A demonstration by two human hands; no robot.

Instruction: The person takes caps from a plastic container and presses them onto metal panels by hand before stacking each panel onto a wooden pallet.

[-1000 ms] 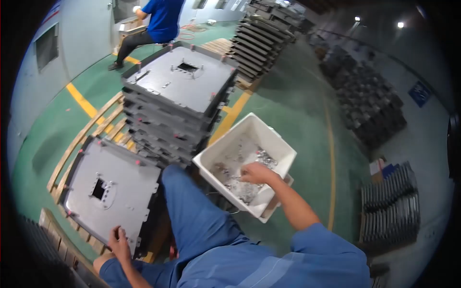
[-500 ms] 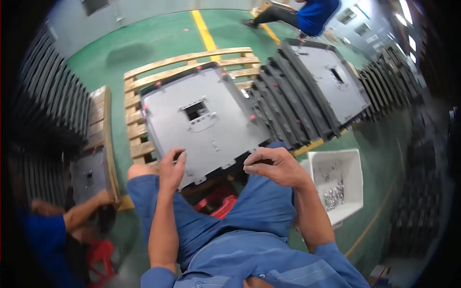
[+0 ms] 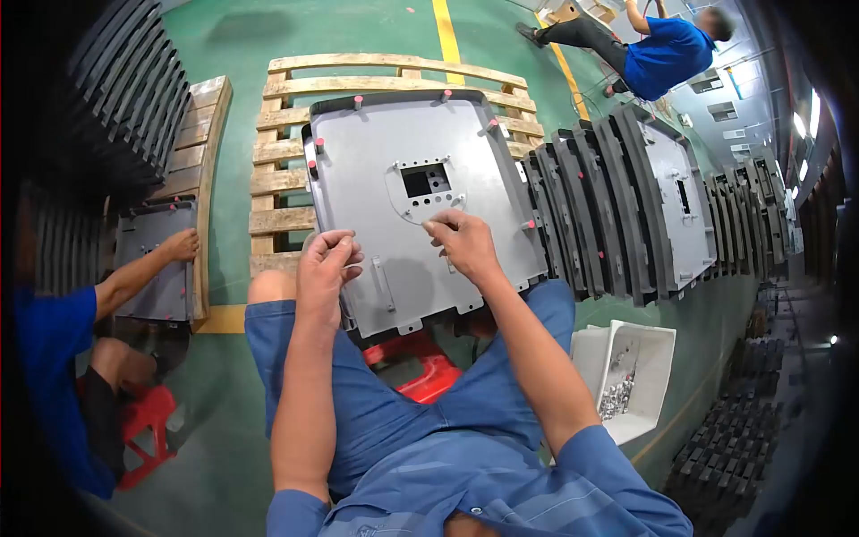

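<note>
A flat grey metal panel point(image 3: 358, 188) with a dark rim lies before my knees. Pinkish-red caps stand along its edges, and a rectangular cutout point(image 3: 426, 181) ringed by small holes and studs sits near its middle. My right hand point(image 3: 467, 245) is over the panel just below the cutout, thumb and forefinger pinched; anything between them is too small to make out. At the panel's left lower edge, my left hand point(image 3: 327, 268) has its fingers curled and thumb against forefinger, and what they hold, if anything, is hidden.
A wooden pallet point(image 3: 282, 179) lies under the panel. Similar panels point(image 3: 617, 206) stand in a row at right. A white bin point(image 3: 658, 376) holds small metal parts. A red stool point(image 3: 429, 376) shows between my legs. One co-worker point(image 3: 54, 358) sits left, another point(image 3: 667, 58) at the back right.
My right hand has moved from beside the panel's lower right edge to over its middle, near the cutout. The left fingers have curled closer together. The whole view has shifted and turned.
</note>
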